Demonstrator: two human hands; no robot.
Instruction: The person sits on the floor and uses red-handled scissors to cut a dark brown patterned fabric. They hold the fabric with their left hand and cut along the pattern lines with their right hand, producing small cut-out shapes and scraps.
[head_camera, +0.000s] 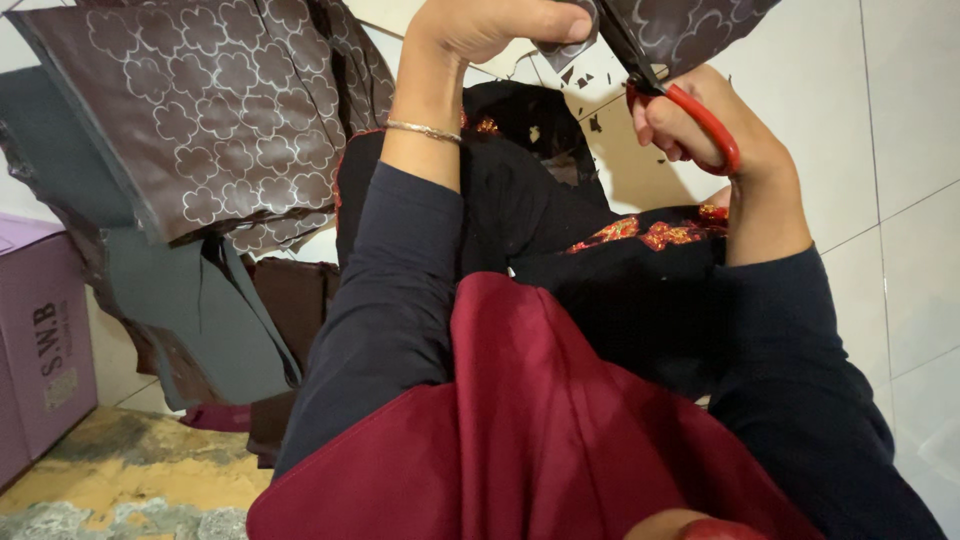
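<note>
A patterned brown sheet (690, 30) at twelve o'clock is pinched by the left hand (490, 25). Red-handled scissors (690, 110) are gripped by the right hand (710, 135) at one o'clock, blades on the sheet. More patterned sheets (200, 120) are stacked at ten o'clock.

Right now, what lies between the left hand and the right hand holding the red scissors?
In the head view, the patterned brown sheet spans from the left hand to the right hand, with the scissors cutting into it; white floor with small scraps lies behind.

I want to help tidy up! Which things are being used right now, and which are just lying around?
In use:
left hand
right hand
red-handled scissors
patterned brown sheet being cut

Lying about:
stack of patterned sheets
purple box
small offcuts on the floor
</note>
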